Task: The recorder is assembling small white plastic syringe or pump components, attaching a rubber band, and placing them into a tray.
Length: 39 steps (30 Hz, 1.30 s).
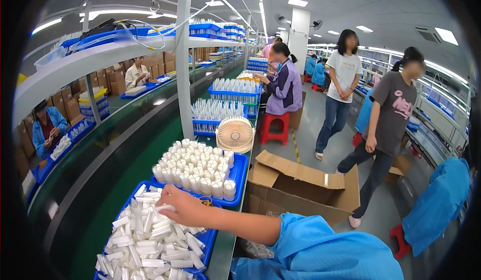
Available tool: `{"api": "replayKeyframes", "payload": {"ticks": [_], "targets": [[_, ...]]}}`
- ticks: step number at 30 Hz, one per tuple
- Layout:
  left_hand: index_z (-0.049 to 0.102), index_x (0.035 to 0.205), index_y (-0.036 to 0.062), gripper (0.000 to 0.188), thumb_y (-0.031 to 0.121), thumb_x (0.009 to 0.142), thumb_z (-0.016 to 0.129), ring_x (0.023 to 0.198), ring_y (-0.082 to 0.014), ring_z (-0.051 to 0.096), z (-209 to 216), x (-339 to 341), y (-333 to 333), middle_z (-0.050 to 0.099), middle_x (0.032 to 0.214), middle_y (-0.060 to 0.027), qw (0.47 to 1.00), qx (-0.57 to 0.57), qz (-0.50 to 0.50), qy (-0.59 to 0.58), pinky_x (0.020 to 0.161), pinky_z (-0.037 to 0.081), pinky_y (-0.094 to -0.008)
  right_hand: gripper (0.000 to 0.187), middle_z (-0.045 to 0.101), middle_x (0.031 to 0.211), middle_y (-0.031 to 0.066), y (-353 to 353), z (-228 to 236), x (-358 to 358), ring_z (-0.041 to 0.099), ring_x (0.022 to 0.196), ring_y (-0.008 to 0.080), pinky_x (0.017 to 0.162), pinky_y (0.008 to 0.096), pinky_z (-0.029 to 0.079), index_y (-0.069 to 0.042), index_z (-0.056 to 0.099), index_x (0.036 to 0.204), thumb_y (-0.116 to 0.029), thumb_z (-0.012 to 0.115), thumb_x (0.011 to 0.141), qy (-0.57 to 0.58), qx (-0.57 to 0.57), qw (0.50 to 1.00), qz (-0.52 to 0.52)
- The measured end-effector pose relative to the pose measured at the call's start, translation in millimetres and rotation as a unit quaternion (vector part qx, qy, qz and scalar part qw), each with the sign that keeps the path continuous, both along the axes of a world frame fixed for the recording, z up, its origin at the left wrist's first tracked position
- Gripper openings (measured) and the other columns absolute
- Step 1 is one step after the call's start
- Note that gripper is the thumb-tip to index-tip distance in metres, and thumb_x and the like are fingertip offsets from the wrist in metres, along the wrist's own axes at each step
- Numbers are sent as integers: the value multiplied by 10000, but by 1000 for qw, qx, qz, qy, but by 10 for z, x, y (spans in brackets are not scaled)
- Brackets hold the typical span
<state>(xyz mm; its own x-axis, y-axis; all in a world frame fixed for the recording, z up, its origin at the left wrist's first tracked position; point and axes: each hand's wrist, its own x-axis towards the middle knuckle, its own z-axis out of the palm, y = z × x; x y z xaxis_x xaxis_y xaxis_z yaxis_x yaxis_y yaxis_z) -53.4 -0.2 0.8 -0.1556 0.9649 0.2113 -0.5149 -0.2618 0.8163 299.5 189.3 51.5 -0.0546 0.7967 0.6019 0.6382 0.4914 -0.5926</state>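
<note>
My right hand [183, 206] reaches in from the lower right in a blue sleeve, above the far end of a pile of white plastic tubes [150, 242]. Its fingers are closed on one white plastic tube [166, 208], partly hidden by them. The loose tubes lie jumbled in a near blue tray [210, 241]. Just beyond my hand, a second blue tray [241, 172] carries white-topped, clear-sided cylinders [195, 167] standing upright in rows. Yellowish bands [204, 200] lie between the trays beside my wrist. My left hand is out of view.
A beige fan [235, 135] stands behind the far tray. Blue crates of pointed white pieces [218, 110] line the bench beyond. An open cardboard box [300, 184] sits right of the bench. A green conveyor [110, 179] runs along the left. Two people [340, 74] stand in the aisle.
</note>
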Motion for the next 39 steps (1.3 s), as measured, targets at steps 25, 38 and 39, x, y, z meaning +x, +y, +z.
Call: {"api": "replayKeyframes", "payload": {"ticks": [25,38,39], "targets": [[634,784,-22,114,-73,685,662,699,-235,587,450,874,220,614,754,-127,953,111,-88,268,639,464,-292,153,544,853,98,-895,-49,-753,406,580,78,499,204,322,-34,485,995,-139,518,889,546,-418,648,328],[648,789,-6,85,-38,709,643,706,-251,591,345,815,208,623,763,-116,940,108,-115,302,668,470,-318,190,492,801,13,-885,159,-560,435,682,72,601,227,365,-43,473,924,-233,480,926,85,-344,877,324],[652,790,-2,83,-30,712,643,706,-255,592,333,805,202,624,761,-114,934,132,-129,306,666,471,-325,194,485,798,10,-868,145,-510,430,700,69,618,226,367,-42,471,918,-236,477,928,130,-371,846,361]]}}
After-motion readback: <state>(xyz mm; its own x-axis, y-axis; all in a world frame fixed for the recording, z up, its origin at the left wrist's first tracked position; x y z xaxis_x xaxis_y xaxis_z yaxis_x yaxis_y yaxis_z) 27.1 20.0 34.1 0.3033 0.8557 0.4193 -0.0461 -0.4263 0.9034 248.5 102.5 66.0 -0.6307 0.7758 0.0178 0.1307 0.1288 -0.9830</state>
